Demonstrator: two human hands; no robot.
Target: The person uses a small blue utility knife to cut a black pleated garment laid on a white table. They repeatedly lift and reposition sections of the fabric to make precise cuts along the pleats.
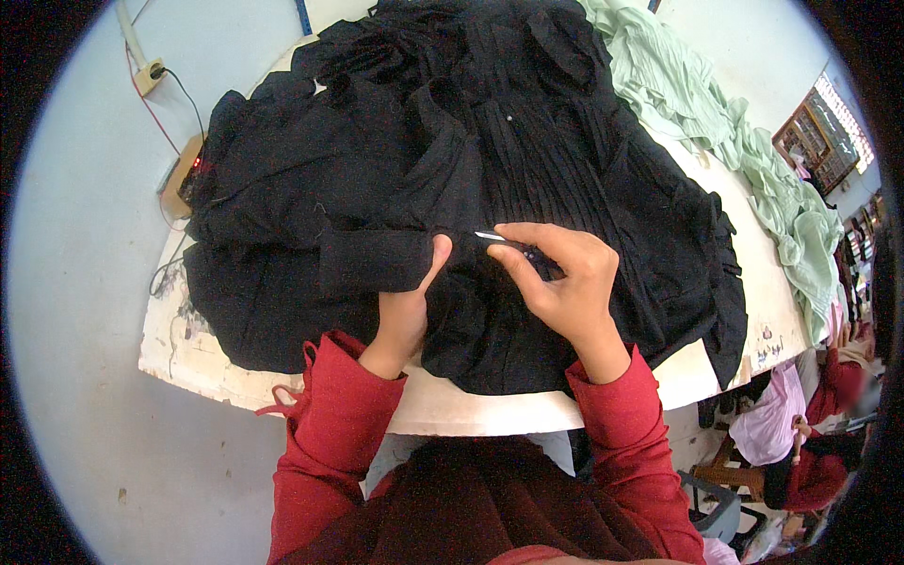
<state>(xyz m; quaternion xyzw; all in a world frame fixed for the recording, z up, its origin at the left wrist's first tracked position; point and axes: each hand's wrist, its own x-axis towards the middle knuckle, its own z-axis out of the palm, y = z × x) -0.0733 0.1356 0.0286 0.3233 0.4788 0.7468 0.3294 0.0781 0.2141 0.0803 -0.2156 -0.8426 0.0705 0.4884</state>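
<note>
Black garments point(537, 169) with pleated parts lie heaped over the table before me. My left hand point(407, 315) holds a flat black cuff point(375, 261). Its thumb points up at the cuff's right end, while the fingers are hidden behind the cloth. Just right of that thumb, my right hand point(570, 278) pinches small thread snips between thumb and forefinger. The bright pointed blade of the snips point(489, 235) points left toward the cuff, apart from it. Most of their dark handle is covered by my fingers.
The pale table point(471, 412) has a curved-looking front edge close to me. Light green cloth point(678, 89) hangs along its right side. A power strip with a red light point(182, 179) and cables stand at the left. Another person in red sleeves point(815, 480) sits at far right.
</note>
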